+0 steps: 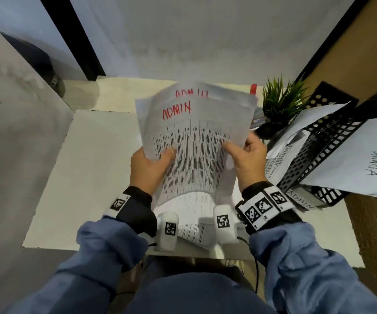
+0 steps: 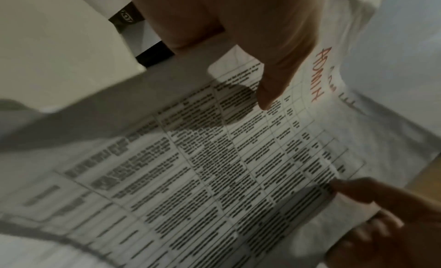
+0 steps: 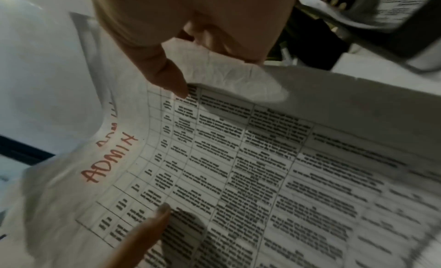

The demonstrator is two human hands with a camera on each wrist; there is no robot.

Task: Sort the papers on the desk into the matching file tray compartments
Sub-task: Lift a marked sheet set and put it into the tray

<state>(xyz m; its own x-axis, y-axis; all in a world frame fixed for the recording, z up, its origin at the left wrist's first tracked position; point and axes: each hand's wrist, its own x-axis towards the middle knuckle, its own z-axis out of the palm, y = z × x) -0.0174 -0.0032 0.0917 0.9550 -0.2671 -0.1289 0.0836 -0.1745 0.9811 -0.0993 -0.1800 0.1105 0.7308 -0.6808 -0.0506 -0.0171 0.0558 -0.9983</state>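
Two printed table sheets (image 1: 196,141) headed ADMIN in red stand raised above the desk (image 1: 87,177), bowed. More printed papers (image 1: 189,225) lie beneath, near. The black mesh file tray (image 1: 332,141) at right holds papers, one marked ADMIN.

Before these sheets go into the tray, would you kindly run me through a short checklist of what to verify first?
1. Both hands hold the sheets: ok. The left hand and right hand pinch the ADMIN papers at their side edges.
2. Label readable: ok. The top sheet reads ADMIN in red, and the sheet behind seems to as well.
3. Matching compartment found: ok. The black file tray carries an ADMIN tag at its front.
4. Compartment has room: cannot tell. Papers already stick out of it.
5. Path to the tray: ok, though the plant stands close by.
6. Desk cleared: not ok. More printed sheets lie under the wrists.
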